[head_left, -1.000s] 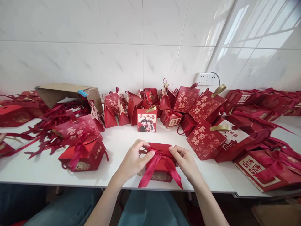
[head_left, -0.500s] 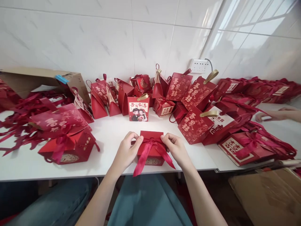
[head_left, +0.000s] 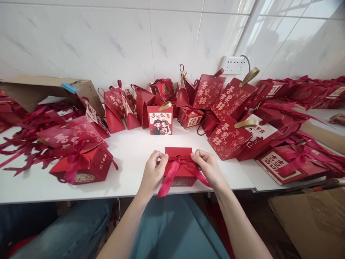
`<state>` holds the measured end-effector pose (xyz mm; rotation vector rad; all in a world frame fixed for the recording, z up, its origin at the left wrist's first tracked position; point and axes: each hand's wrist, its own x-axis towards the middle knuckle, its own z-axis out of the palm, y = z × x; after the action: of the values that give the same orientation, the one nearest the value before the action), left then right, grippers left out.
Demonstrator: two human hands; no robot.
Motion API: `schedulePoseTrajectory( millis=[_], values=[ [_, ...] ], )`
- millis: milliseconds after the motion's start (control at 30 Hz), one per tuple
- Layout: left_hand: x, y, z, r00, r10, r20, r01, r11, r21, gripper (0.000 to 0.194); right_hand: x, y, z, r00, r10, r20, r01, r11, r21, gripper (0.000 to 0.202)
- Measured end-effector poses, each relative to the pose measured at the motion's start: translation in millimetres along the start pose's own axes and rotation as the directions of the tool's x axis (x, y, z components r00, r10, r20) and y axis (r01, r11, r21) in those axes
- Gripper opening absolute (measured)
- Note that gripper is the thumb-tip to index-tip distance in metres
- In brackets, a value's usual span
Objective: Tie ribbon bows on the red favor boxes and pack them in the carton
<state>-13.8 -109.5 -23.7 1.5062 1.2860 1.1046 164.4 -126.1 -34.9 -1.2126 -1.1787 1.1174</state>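
Observation:
A small red gift box (head_left: 180,181) sits at the front edge of the white table, with a crimson ribbon (head_left: 172,172) tied across its front and two tails hanging down. My left hand (head_left: 155,167) pinches at the box's upper left, thumb and forefinger closed on the ribbon's loop. At the upper right, my right hand (head_left: 207,165) is closed on the other side of the ribbon. The loops are mostly hidden by my fingers. Behind the box stands a small box with a cartoon couple (head_left: 161,124).
Several red boxes (head_left: 226,138) stand along the wall and to the right. On the left are a ribboned box (head_left: 91,165), loose ribbons (head_left: 32,144) and a cardboard carton (head_left: 88,90). Another person's hand (head_left: 338,118) is at the far right, near a power strip (head_left: 234,65).
The view has shifted slightly, so the box and both hands appear a little further right. My hands keep their hold on the ribbon. The other person's hand has moved right.

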Motion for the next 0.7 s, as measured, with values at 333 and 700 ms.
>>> schedulePoseTrajectory(
  millis=[333, 700],
  values=[
    [-5.6, -24.6, -4.0, 0.989, -0.041, -0.141, 0.008, 0.973, -0.23, 0.025, -13.5, -5.0, -21.6, 0.951, -0.171, 0.257, 0.246, 0.924, -0.292, 0.084],
    [-40.4, -7.5, 31.6, 0.961, 0.171, 0.216, -0.139, 0.978, -0.153, 0.025, -42.2, -2.5, -33.9, 0.97, 0.241, 0.014, -0.14, 0.514, 0.846, 0.05]
  ],
)
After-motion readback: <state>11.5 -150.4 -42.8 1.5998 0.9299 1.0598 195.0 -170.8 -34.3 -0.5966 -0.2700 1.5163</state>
